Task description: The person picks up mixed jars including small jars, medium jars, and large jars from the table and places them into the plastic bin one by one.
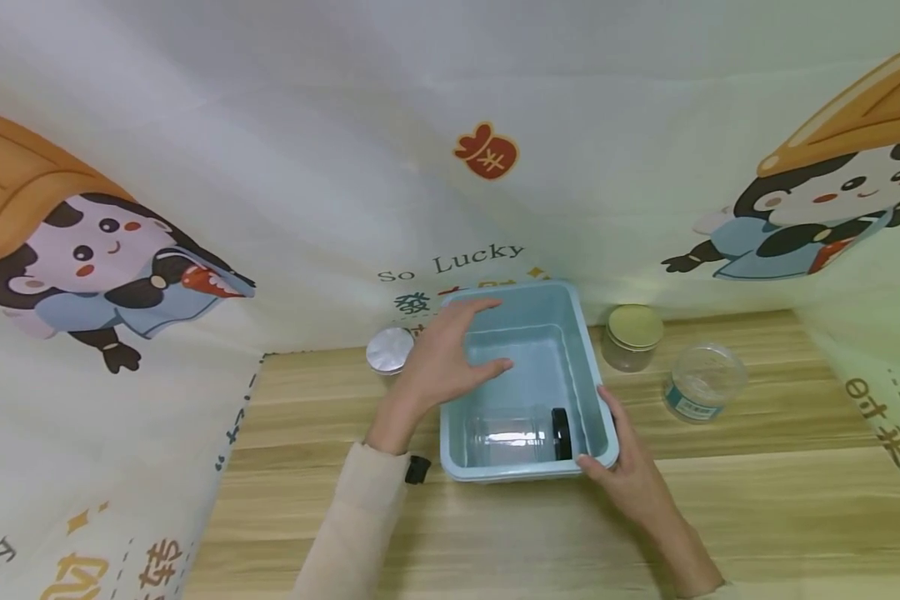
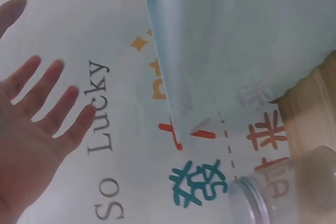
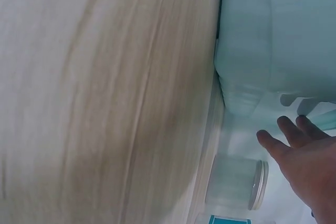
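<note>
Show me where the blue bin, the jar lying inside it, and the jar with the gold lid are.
blue bin (image 1: 603, 433): head view, on its right rim.
jar with black lid (image 1: 513, 437): head view, on its clear body, lying in the bin.
gold-lid jar (image 1: 634, 325): head view, on its lid.

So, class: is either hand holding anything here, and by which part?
The right hand touches the bin at its near right corner. The left hand hovers open over the bin and holds nothing.

Head view looks down; wrist views sit close (sharing the bin (image 1: 527, 383)).
</note>
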{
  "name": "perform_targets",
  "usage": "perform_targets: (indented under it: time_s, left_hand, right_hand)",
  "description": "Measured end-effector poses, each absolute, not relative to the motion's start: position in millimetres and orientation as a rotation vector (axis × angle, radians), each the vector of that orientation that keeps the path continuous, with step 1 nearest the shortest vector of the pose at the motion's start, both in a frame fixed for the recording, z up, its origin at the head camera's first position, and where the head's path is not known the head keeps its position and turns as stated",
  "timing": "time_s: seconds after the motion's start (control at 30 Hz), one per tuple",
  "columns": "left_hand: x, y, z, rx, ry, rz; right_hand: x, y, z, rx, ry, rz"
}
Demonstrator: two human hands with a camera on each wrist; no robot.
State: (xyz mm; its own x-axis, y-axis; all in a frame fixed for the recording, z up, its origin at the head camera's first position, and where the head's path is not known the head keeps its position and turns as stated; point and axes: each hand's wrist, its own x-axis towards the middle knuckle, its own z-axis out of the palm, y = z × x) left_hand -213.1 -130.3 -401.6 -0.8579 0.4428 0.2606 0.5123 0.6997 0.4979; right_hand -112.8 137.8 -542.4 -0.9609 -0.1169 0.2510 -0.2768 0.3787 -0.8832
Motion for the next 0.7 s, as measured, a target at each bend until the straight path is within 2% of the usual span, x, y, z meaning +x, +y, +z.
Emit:
perform_targets:
  time_s: [0.7]
  left_hand:
    - [-217.7, -154.1, -423.8, -0.794, -2.383, -1.001]
  right_hand:
    - [-111.2, 137.6, -543.0, 0.327, -2.505, 1.593]
